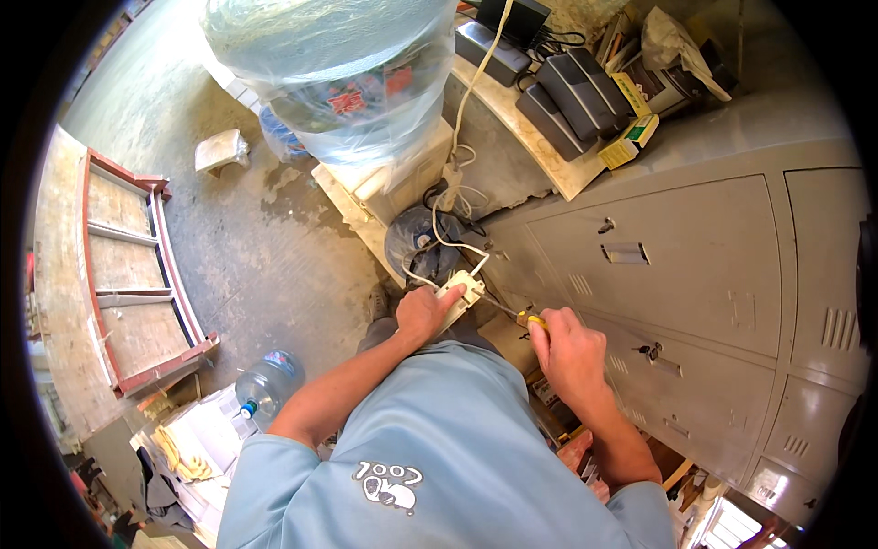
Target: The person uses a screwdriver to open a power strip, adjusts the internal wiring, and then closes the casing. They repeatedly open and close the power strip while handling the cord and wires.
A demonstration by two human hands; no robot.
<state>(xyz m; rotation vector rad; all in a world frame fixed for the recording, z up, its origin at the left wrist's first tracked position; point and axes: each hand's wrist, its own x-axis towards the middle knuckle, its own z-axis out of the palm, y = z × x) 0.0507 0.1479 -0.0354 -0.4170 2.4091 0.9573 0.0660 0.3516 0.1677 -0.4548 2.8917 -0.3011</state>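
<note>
My left hand is closed around a cream-white power strip, its thumb lying along the top face. White cords run from the far end of the strip. In my right hand is a screwdriver with a yellow and black handle. Its shaft slants left toward the end of the strip; whether the tip touches it or sits in a screw is too small to tell. Both hands are in front of my body, above my lap.
Grey metal lockers stand close on the right. Ahead is a plastic-covered water bottle on a dispenser. Dark boxes lie on a ledge. A clear bottle and a framed wooden panel are at left.
</note>
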